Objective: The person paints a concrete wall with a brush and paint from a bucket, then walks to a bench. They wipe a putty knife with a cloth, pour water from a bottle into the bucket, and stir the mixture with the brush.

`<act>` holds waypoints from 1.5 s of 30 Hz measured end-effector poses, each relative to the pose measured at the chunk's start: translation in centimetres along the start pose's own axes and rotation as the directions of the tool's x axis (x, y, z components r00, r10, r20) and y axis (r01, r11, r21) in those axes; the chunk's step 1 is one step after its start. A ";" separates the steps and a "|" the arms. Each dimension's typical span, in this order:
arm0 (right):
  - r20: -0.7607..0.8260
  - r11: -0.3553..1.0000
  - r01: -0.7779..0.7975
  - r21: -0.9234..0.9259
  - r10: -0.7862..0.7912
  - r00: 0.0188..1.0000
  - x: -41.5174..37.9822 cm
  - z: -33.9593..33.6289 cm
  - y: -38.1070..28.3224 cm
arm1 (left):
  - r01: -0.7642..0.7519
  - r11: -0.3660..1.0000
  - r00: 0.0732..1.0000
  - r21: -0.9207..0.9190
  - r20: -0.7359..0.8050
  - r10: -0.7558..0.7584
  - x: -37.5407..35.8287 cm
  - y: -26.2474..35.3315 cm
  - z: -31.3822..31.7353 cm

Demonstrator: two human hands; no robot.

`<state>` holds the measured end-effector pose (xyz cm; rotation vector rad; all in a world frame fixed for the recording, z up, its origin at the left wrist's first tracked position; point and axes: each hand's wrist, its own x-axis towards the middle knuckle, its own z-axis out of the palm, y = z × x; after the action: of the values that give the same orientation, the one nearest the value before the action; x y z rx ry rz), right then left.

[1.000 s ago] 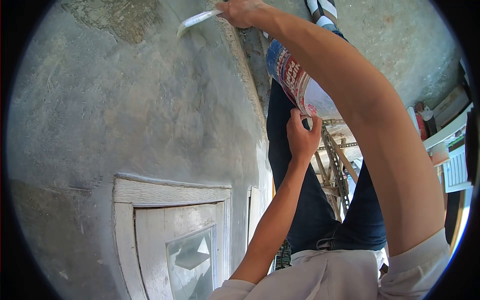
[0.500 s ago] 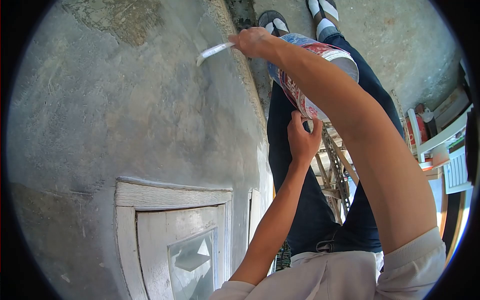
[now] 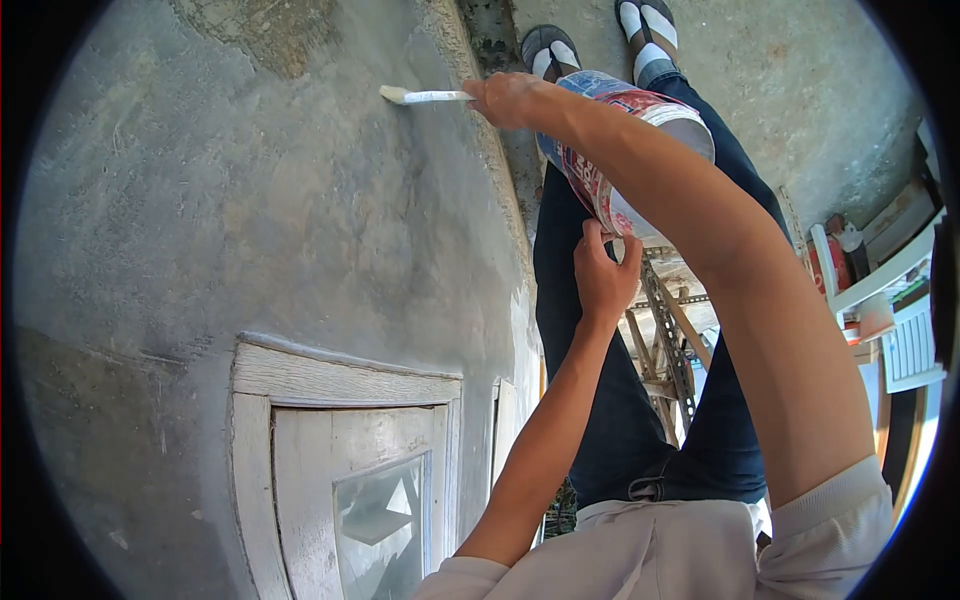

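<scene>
My right hand (image 3: pixel 505 100) is closed around the handle of a paintbrush (image 3: pixel 430 97), stretched out toward the grey wall. The brush's pale bristles are right at the wall surface, to the left of the hand. Below that arm, my left hand (image 3: pixel 607 278) grips the rim of a bucket (image 3: pixel 588 185) with thumb and fingers. The bucket is blue, red and white with printed lettering, tilted, and lies close against my legs. My right forearm crosses over it and hides part of its opening.
A rough ledge (image 3: pixel 487 150) edges the grey plastered wall (image 3: pixel 270 230). A white wooden frame with a glass pane (image 3: pixel 380 515) is set into the wall. Metal angle bars (image 3: pixel 672 345) stand between my legs. White slatted furniture (image 3: pixel 912 345) and clutter lie at the right.
The brush has swung from slanting to nearly level in view, its bristles shifting up and left along the wall. My right hand dropped slightly in view; my left stays on the bucket rim.
</scene>
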<state>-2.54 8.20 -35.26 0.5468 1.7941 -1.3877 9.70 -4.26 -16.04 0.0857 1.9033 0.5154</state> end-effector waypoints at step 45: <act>-0.578 0.795 0.136 0.591 0.299 0.759 -51.7 -25.8 4.0 | -0.137 0.947 0.982 -0.291 -0.166 0.091 -7.7 30.6 -7.7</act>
<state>23.05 40.24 5.67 1.6194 1.7431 -1.8579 0.13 18.68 4.91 -0.0442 1.9506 0.9090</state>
